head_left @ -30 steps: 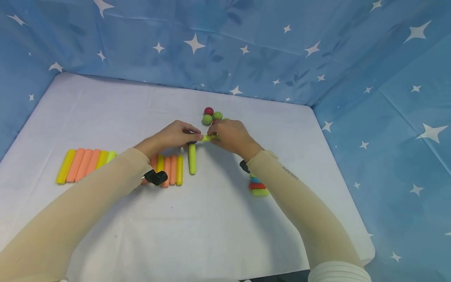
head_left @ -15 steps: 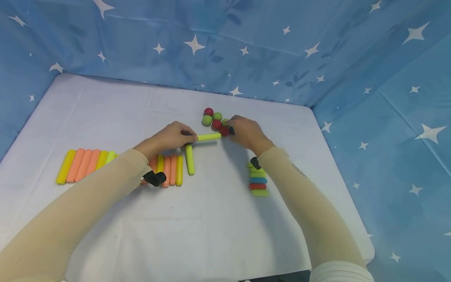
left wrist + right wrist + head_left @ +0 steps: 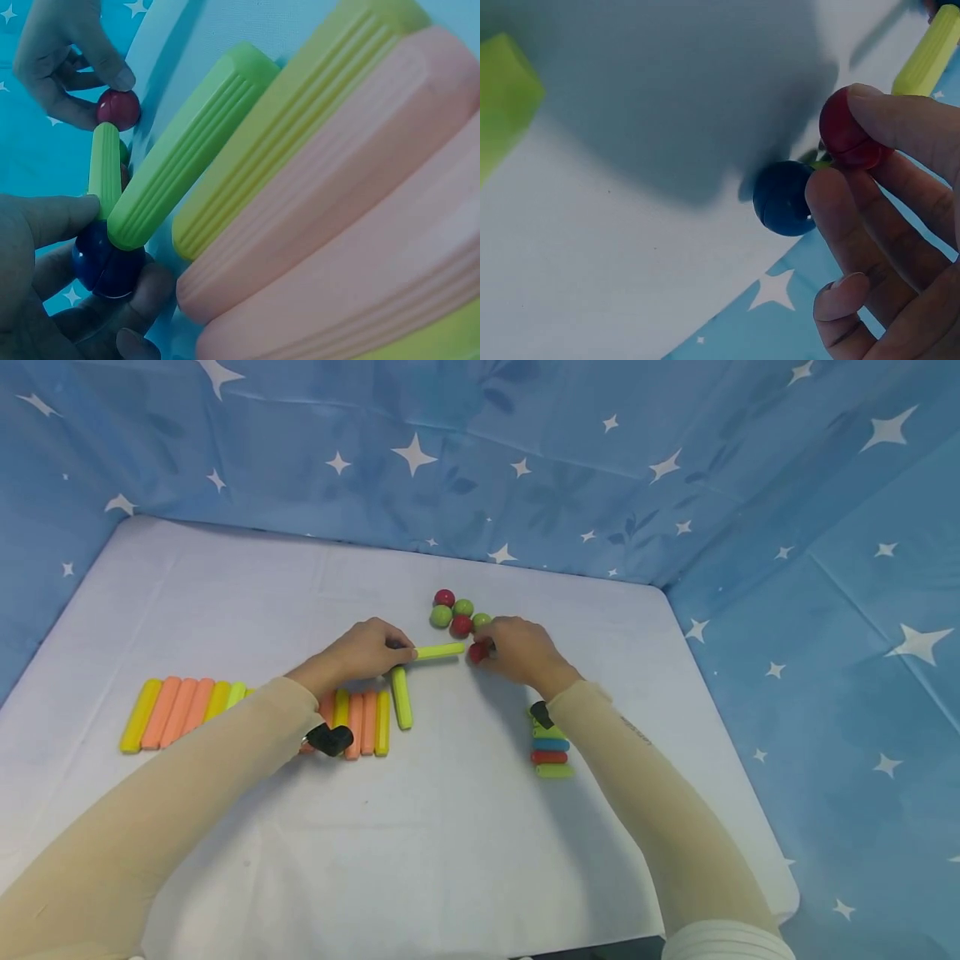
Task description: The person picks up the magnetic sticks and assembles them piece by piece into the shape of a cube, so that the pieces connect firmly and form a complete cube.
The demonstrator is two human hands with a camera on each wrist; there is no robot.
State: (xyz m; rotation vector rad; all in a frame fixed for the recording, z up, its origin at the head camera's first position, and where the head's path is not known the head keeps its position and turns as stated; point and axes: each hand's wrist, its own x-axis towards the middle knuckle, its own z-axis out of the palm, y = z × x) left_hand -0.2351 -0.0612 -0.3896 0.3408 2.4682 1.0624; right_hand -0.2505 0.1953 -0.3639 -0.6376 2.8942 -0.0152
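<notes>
My left hand (image 3: 360, 652) grips a dark blue ball (image 3: 109, 259), mostly hidden in the head view. Two ridged yellow-green rods meet that ball: one rod (image 3: 440, 651) points right toward my other hand, and the second rod (image 3: 402, 697) points toward me. Between thumb and fingers, my right hand (image 3: 523, 652) pinches a red ball (image 3: 477, 652). This red ball is close to the free end of the right-pointing rod; whether they touch I cannot tell. Just beyond the right fingertips, the right wrist view shows another dark blue ball (image 3: 782, 199).
Red and green balls (image 3: 461, 626) cluster behind the hands. A row of yellow, orange and green rods (image 3: 180, 710) lies at left, partly under the left sleeve. Short green, blue and red rods (image 3: 551, 757) are stacked by the right forearm. A blue starry curtain (image 3: 480, 468) borders the white table (image 3: 420, 860).
My right hand let go of the right-pointing rod, moved right to the ball cluster and drew a red ball slightly toward me. The left hand and its rods shifted slightly left.
</notes>
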